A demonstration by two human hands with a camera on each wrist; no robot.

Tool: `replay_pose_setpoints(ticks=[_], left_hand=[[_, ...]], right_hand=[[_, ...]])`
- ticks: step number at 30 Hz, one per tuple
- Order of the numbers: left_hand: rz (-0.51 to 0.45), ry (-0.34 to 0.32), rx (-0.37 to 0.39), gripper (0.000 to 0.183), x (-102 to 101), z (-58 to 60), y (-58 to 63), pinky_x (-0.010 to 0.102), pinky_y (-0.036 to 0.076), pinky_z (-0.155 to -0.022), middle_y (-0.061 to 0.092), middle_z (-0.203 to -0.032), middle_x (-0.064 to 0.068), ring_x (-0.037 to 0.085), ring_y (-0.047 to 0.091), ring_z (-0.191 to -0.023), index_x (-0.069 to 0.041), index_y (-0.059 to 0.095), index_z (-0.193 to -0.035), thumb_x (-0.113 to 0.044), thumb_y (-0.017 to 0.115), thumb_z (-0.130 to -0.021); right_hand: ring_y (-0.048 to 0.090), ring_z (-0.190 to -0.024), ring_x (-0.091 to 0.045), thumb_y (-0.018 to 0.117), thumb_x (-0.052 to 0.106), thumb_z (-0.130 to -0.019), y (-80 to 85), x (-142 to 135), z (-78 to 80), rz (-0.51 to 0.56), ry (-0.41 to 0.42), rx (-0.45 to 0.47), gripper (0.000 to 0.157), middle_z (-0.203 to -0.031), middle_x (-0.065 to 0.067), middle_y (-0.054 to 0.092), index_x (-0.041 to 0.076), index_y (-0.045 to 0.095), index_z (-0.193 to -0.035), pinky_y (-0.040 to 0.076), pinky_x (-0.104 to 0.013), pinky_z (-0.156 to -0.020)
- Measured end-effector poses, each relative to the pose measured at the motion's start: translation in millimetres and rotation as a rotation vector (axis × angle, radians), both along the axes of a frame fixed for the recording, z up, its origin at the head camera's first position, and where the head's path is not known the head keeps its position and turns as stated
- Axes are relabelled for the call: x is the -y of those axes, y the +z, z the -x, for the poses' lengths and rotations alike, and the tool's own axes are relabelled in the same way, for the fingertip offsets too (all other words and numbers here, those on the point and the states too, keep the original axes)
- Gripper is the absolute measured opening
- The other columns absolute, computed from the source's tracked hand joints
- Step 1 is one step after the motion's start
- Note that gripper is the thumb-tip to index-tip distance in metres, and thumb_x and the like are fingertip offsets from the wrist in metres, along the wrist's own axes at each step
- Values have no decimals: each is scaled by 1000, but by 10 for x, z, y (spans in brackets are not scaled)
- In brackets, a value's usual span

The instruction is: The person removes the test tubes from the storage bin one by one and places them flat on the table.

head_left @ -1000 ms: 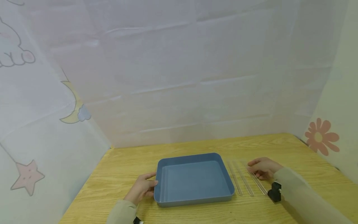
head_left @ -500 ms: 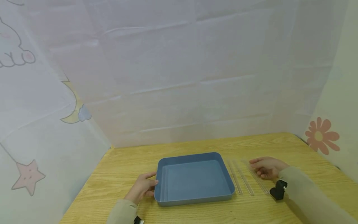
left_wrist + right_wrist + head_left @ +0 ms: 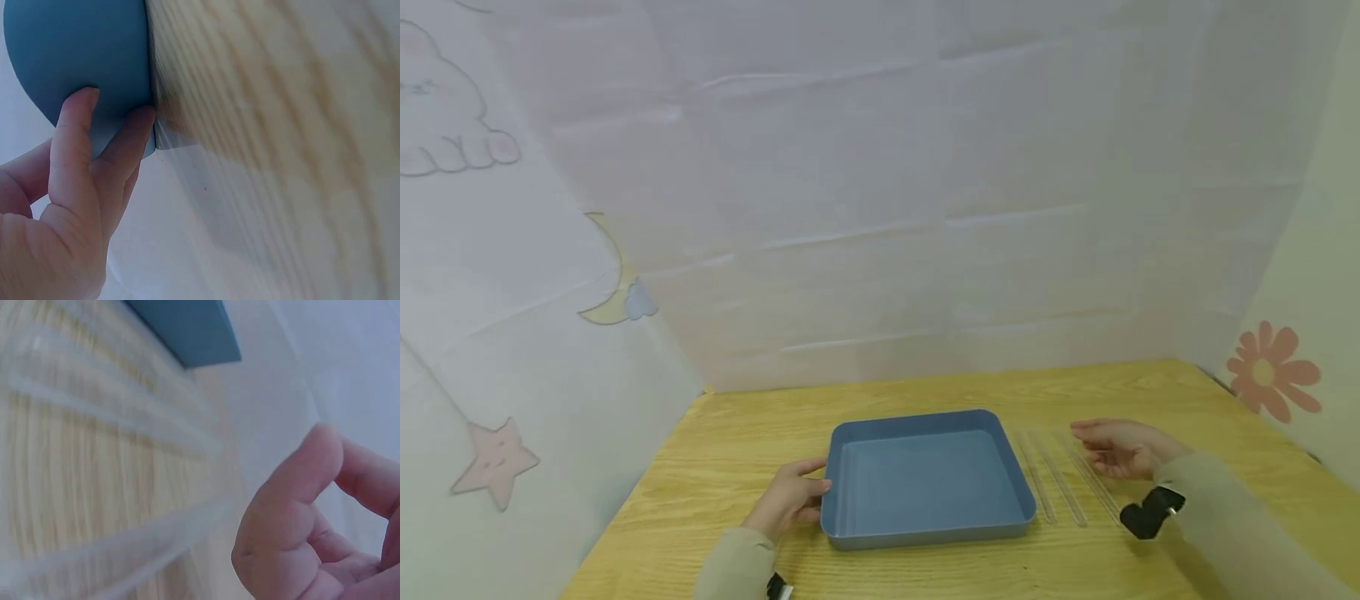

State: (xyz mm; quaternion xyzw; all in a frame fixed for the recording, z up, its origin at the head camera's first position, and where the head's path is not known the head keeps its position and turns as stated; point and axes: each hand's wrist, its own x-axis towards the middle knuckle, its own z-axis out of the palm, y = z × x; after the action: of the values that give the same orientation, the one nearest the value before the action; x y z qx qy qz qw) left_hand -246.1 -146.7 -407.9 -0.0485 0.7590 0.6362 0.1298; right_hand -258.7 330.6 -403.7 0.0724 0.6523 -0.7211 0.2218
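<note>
A shallow blue rectangular tray [image 3: 932, 483] lies on the table. My left hand [image 3: 787, 497] holds its left wall, thumb at the rim. In the left wrist view, fingers [image 3: 75, 134] press on the outer wall, one low by the table. Three clear tubes with rounded near ends, like test tubes, lie side by side to the tray's right: a left tube [image 3: 1037, 483], a middle tube [image 3: 1062, 483] and a right tube [image 3: 1093, 482]. Beside the right tube's far end hovers my right hand [image 3: 1123, 447], fingers loosely bent, nothing held. Its fingers [image 3: 287, 506] stand apart from the tubes in the right wrist view.
The wood-grain table [image 3: 775, 417] meets a pale cloth backdrop [image 3: 880, 250] at its back edge. Printed cloth walls stand on both sides, with a star [image 3: 495, 461] at left and an orange flower [image 3: 1273, 371] at right.
My right hand has drawn off the right tube and shifted slightly right, its fingers parting from it. The left hand stays at the tray. The head view has shifted slightly.
</note>
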Motion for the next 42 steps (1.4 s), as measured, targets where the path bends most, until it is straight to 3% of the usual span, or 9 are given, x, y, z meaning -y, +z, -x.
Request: replay_pose_setpoints(ticks=[5,7,10,12,14,25,31,37,42], left_hand=[[-6,4,0,49,-8,-11,-13,37,59,-65,69,-95,17,25,69,-81,13,40,-140,10,53,-94],[-13,3,3,49,-12,-13,-13,37,59,-66,69,-95,17,25,69,-81,13,39,-141,10,53,-94],[-14,3,7,49,-17,-7,-4,37,59,-66,69,-97,18,25,68,-82,13,39,-141,9,53,-94],[-9,7,7,50,-16,-1,6,36,59,-65,69,-98,19,25,68,-82,13,39,-141,9,53,-94],[1,15,8,50,-26,9,13,34,59,-63,69,-98,19,25,69,-82,12,40,-141,9,54,-93],[16,31,12,49,-46,4,20,32,58,-60,70,-95,18,24,69,-80,11,41,-140,9,55,-93],[4,29,17,50,-48,11,16,34,58,-62,70,-96,18,25,69,-81,10,41,-141,9,54,-94],[-2,22,11,49,-42,3,16,35,58,-63,70,-97,18,25,69,-81,11,41,-141,9,54,-93],[-20,13,12,50,-37,3,20,35,58,-65,69,-98,19,25,68,-82,12,39,-141,9,53,-94]], right_hand=[[60,-67,-11,55,10,-100,56,127,-26,106,24,6,67,-82,-2,59,-6,14,-151,54,-23,-65],[61,-70,-11,56,10,-99,70,176,-21,132,40,-5,50,-86,-3,60,2,36,-145,55,-24,-68],[61,-73,-12,58,10,-99,113,277,1,131,48,-18,43,-91,-3,58,6,44,-139,55,-25,-71],[60,-74,-12,58,12,-99,141,356,21,123,54,-18,46,-95,-3,57,6,42,-142,55,-25,-71],[60,-75,-12,58,12,-99,170,429,41,110,50,-12,62,-96,-3,56,1,26,-150,55,-25,-72],[59,-77,-11,54,10,-101,246,787,131,199,128,-11,75,-103,-3,55,1,3,-155,54,-22,-71],[59,-72,-10,52,11,-101,257,995,160,187,123,-8,69,-92,-2,57,-1,9,-154,53,-23,-67],[57,-72,-11,51,11,-102,259,1204,196,202,155,-3,68,-91,0,59,0,9,-154,53,-23,-66],[57,-72,-11,52,11,-102,234,1341,245,217,158,11,62,-89,0,61,1,19,-153,53,-23,-65]])
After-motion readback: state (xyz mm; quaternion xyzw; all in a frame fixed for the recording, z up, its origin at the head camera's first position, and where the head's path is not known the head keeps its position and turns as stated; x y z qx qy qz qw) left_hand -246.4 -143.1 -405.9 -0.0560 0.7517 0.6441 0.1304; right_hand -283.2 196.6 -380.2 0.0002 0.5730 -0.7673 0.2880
